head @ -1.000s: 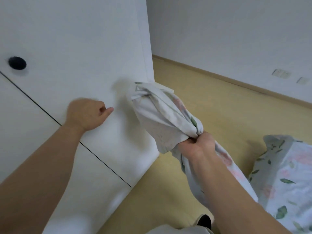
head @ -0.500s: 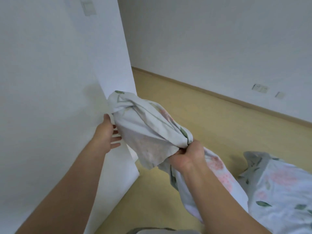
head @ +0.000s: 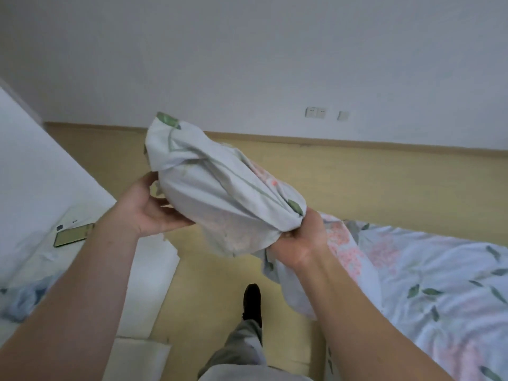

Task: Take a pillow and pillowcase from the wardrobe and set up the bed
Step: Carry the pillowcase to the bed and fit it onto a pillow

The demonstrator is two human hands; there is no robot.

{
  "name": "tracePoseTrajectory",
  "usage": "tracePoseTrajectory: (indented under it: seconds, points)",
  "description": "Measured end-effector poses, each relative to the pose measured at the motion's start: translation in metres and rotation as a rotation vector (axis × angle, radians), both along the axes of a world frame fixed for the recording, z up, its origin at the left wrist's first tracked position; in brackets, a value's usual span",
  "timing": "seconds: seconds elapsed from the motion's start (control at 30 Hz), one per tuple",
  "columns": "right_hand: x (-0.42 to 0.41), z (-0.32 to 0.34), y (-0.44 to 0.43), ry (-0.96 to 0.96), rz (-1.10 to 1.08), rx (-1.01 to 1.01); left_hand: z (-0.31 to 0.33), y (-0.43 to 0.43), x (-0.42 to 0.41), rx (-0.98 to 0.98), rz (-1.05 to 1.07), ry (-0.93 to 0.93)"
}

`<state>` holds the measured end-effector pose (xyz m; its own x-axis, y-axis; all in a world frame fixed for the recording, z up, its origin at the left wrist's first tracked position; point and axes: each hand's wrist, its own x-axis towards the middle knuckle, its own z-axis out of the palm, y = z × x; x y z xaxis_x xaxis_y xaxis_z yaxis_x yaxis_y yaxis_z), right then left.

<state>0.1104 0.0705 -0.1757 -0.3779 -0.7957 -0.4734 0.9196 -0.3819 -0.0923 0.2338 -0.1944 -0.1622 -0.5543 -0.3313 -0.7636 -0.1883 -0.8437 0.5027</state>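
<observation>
I see both hands holding a bundled floral pillowcase up in front of me, above the floor. My right hand is clenched tight around the gathered end of the cloth, with a loose tail of the fabric hanging below that fist. My left hand is spread, palm up, cupping the rounded underside of the bundle at its other end. To the right of my right hand lies the bed with a matching floral cover. Down and left of my left hand a phone rests on a white surface. Below the hands, a dark shoe stands on the floor.
</observation>
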Motion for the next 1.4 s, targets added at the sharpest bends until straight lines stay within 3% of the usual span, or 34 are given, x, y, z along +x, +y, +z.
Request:
tracePoseTrajectory:
  seconds: [0.13, 0.27, 0.47, 0.67, 0.83, 1.03, 1.4]
  points:
    - [-0.103, 0.003, -0.049, 0.037, -0.123, 0.03, -0.005, -0.054, -0.15, 0.001, -0.205, 0.094]
    - [-0.199, 0.017, -0.08, 0.082, -0.27, 0.064, 0.012, -0.078, -0.299, 0.087, -0.539, 0.307]
    - [-0.328, 0.022, -0.084, 0.087, -0.526, 0.085, 0.025, -0.08, -0.478, 0.156, -0.765, 0.356]
    - [-0.465, 0.002, -0.082, 0.058, -0.708, 0.039, -0.002, -0.053, -0.654, -0.086, -0.709, 0.236]
    - [-0.616, -0.005, -0.07, -0.01, -0.897, 0.062, 0.004, -0.007, -0.811, -0.273, -0.727, 0.276]
    - [-0.777, -0.002, -0.044, -0.151, -1.071, 0.219, 0.031, 0.028, -0.982, -0.421, -0.745, 0.353]
    - [-0.991, -0.031, 0.049, -0.451, -1.17, 0.562, 0.033, 0.172, -1.265, -0.657, -1.061, 0.609]
